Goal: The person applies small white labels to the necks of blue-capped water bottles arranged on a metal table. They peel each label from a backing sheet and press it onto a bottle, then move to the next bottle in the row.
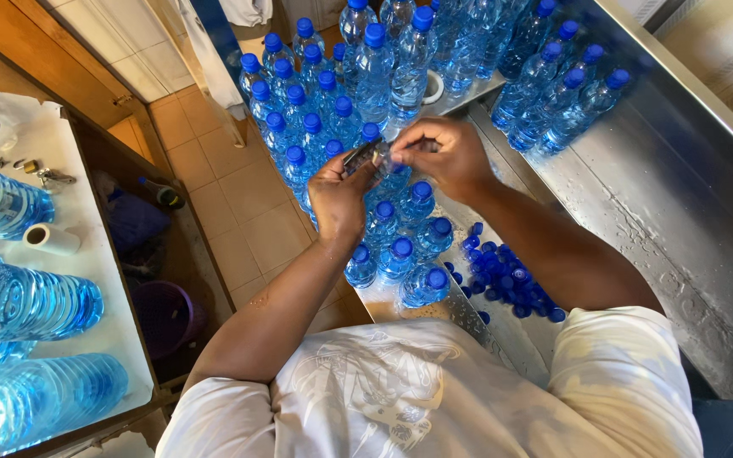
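Both hands, left hand (338,193) and right hand (443,154), pinch a small clear wrapper (375,153) above blue-capped bottles (400,250).

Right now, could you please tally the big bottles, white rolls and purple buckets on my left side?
Big bottles lying on the white table: 3 plainly seen; slivers of others between them cannot be counted
White roll: 1
Purple bucket: 1
Total: 5
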